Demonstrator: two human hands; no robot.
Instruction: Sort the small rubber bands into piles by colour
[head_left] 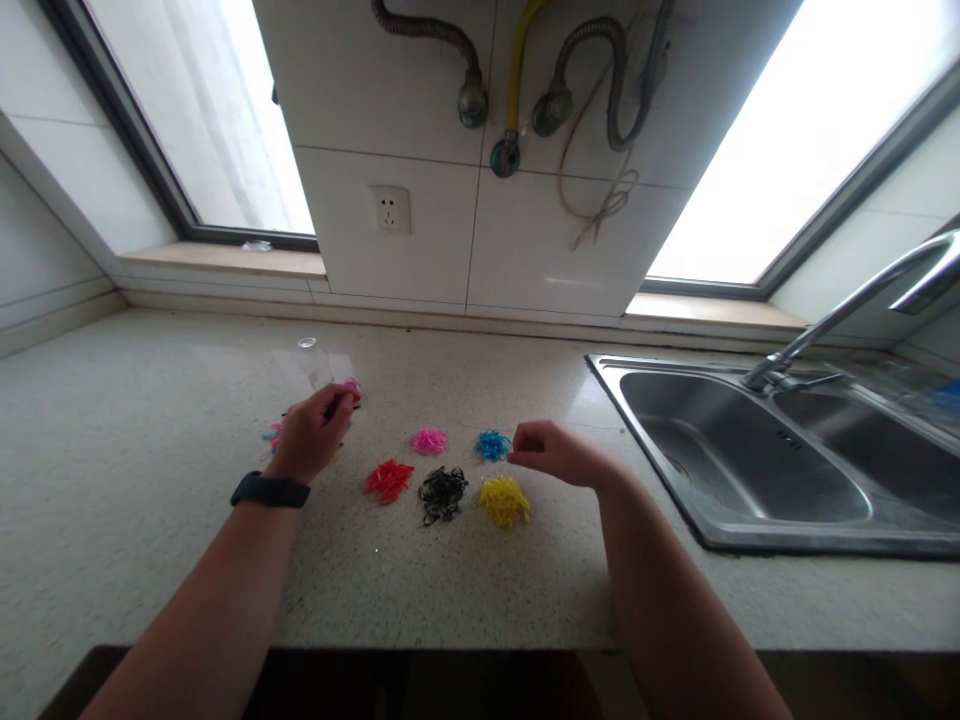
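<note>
Five small heaps of what look like rubber bands lie on the speckled counter: pink (pixel 430 442), blue (pixel 493 445), red (pixel 388 481), black (pixel 442 494) and yellow (pixel 505 501). My left hand (pixel 313 428), with a black band on its wrist, is closed over a mixed-colour heap (pixel 270 436), which it partly covers. Something pink (pixel 352 388) shows at its fingertips; whether they grip it is unclear. My right hand (pixel 553 450) is closed at the right edge of the blue heap, fingertips pinched. Anything between them is too small to make out.
A clear plastic container (pixel 309 358) stands behind my left hand. To the right is a steel double sink (pixel 701 520) with a chrome faucet (pixel 847 310). The tiled wall behind carries a socket (pixel 391 210), hoses and valves, between two windows.
</note>
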